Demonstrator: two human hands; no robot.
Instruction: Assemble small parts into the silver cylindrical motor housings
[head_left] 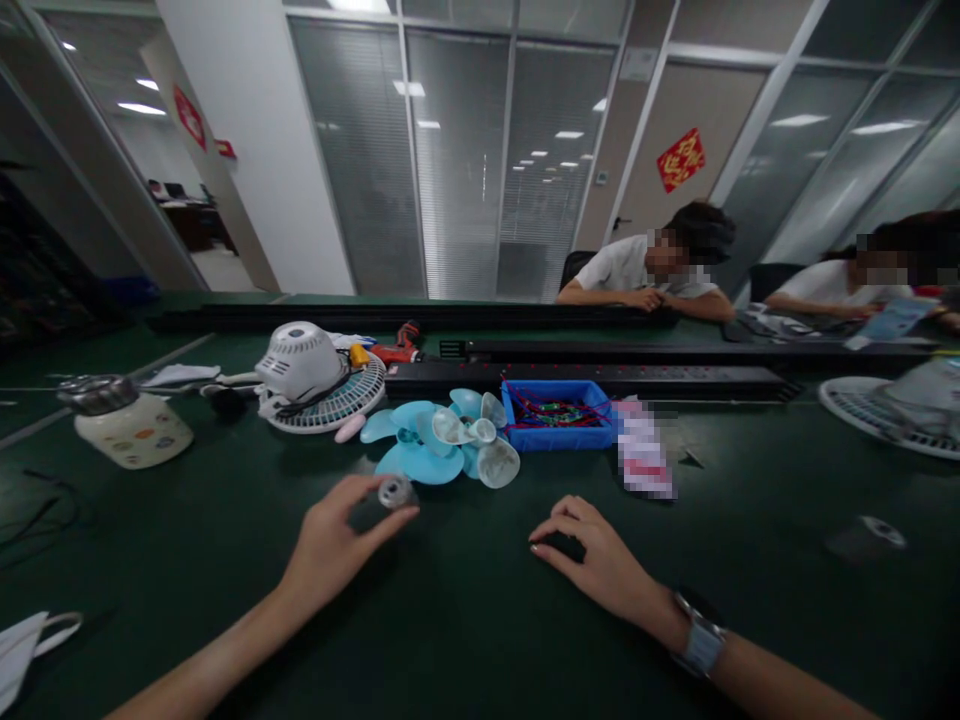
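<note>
My left hand (341, 535) grips a small grey cylinder with a dark hole in its end (395, 491), between thumb and fingers, just above the green table. To the right, my right hand (589, 555) rests low over the tabletop with its fingers curled and thumb and index tips close together. Whatever those tips hold, if anything, is too dark and small to make out. Beyond both hands lie blue and clear fan blades (424, 460), and a blue bin (559, 437) of coloured wires sits beside them.
A white fan head (304, 358) lies on its grille at the left, near a cream jug (135, 430). Long black rails (600, 380) cross the table. On the right are another grey cylinder (866, 538) and a fan part (911, 405). Two people sit across the table.
</note>
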